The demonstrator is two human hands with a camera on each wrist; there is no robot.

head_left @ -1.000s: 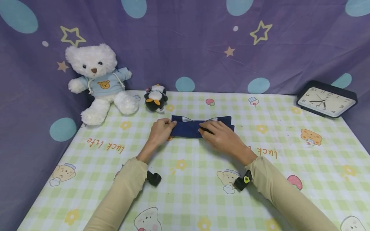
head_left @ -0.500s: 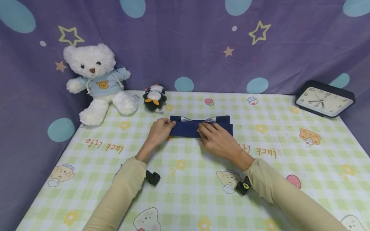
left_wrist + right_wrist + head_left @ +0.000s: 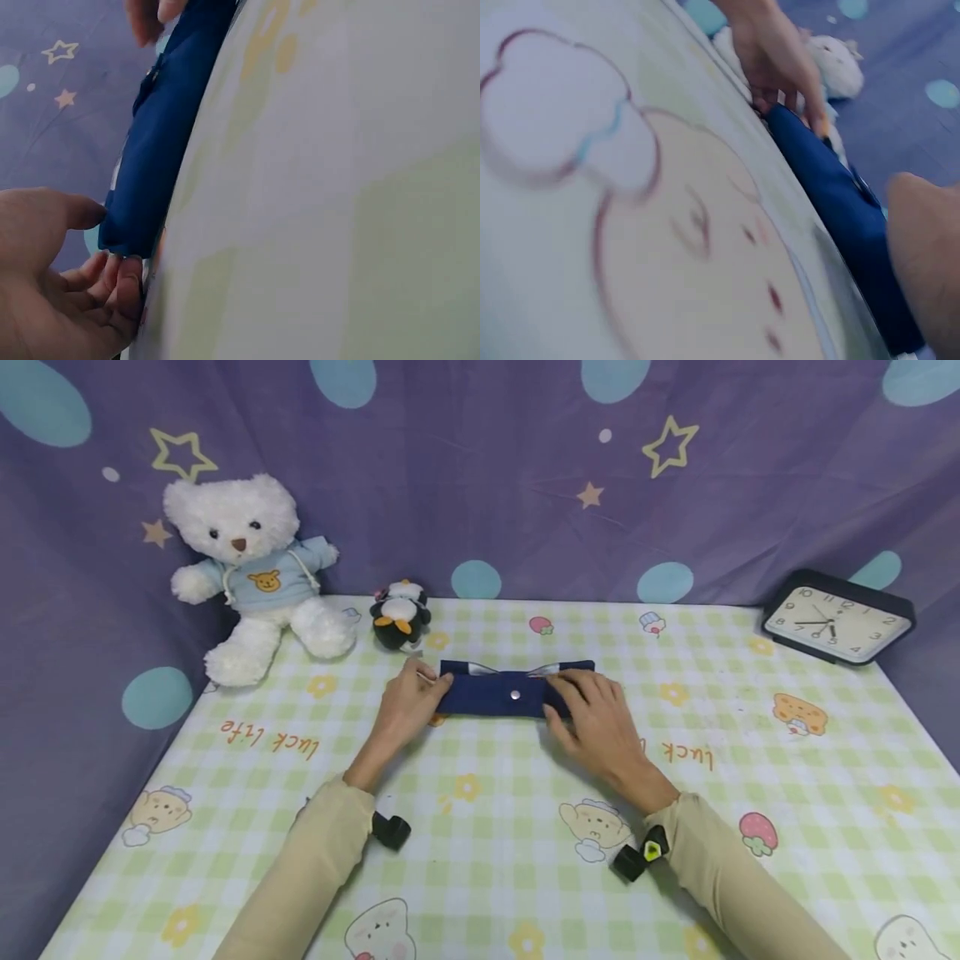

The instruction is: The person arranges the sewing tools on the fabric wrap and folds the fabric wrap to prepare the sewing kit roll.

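A navy-blue folded cloth piece [image 3: 487,695] lies lengthwise on the table, with a silver snap button [image 3: 514,695] in the middle of its front. Pale, shiny material shows along its back edge. The left hand [image 3: 408,702] pinches its left end; in the left wrist view the thumb [image 3: 82,212] lies on the upper side and the curled fingers [image 3: 126,289] sit at the end. Over the right part is the right hand [image 3: 596,722], its fingers spread and slightly bent. Whether its fingertips touch the cloth is hard to tell.
A white teddy bear [image 3: 262,581] in a blue hoodie and a small penguin plush [image 3: 401,617] are at the back left. A black-framed clock [image 3: 836,620] stands at the back right. The checked tablecloth [image 3: 480,877] covers the table, and a purple curtain [image 3: 465,468] hangs behind.
The right hand has moved right from the middle of the cloth piece, uncovering the snap button. The left hand keeps its hold on the left end.
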